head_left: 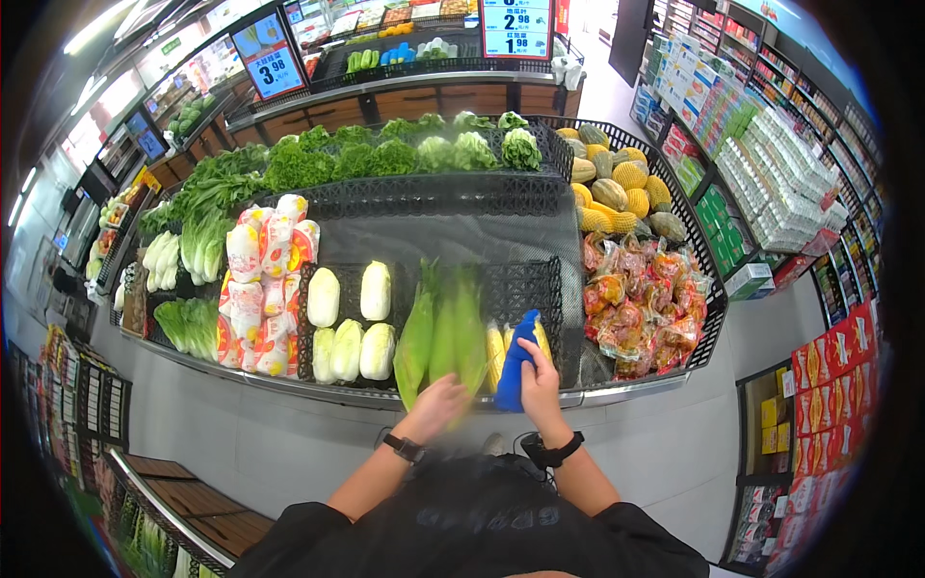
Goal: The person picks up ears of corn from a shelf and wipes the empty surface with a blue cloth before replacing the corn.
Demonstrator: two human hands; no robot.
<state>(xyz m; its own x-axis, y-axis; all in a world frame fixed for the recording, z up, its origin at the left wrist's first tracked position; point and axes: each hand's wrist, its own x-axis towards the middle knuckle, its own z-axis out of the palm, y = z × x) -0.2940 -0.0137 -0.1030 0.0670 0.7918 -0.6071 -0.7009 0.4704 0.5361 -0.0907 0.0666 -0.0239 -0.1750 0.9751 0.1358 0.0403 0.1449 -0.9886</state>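
Note:
Green-husked ears of corn [416, 337] stand side by side at the front edge of the display. My left hand [438, 403] is closed at the lower end of a husked ear of corn [465, 332]; both are smeared by motion. A blue cloth [514, 378] is gripped in my right hand [540, 380], its upper end pointing away from me. Yellow corn [495, 354] lies just behind and beside the cloth, partly covered by it. Left of the husks, several pale napa cabbages [376, 352] rest in the black crate.
Wrapped white vegetables [275, 279] are stacked left of the cabbages. Leafy greens [371, 159] line the back. At right are bagged reddish produce [646, 303] and yellow-green melons [631, 183]. A metal rim [356, 395] edges the display. Red packages [836, 385] fill a shelf further right.

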